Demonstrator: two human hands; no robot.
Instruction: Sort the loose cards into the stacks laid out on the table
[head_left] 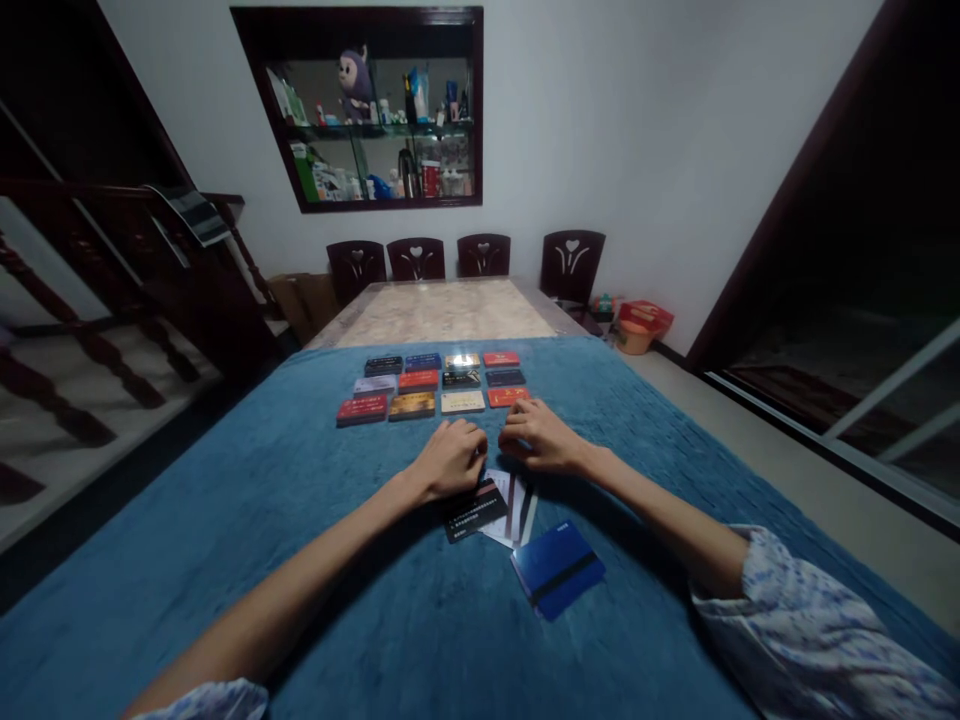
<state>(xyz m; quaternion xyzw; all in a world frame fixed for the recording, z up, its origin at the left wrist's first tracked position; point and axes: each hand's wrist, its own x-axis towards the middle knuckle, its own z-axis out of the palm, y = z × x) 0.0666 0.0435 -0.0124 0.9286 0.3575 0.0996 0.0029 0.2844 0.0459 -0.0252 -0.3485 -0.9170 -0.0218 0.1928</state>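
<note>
My left hand (452, 458), its fingers curled down, rests at the upper edge of a black card (476, 510) with pale print. White cards (512, 505) with dark stripes lie fanned partly under that black card. My right hand (541, 438) is also curled, just in front of an orange-red card stack (508, 396); its fingertips point toward my left hand. Whatever either hand may hold is hidden behind the fingers. Closer to me lies a small pile of blue cards (559, 568), the top one crossed by a black stripe.
Beyond my hands, card stacks stand in rows, including a dark red stack (362, 410), a gold stack (412, 404) and a cream stack (463, 401). A blue cloth (300, 520) covers the near table. Chairs (573, 265) line the far end.
</note>
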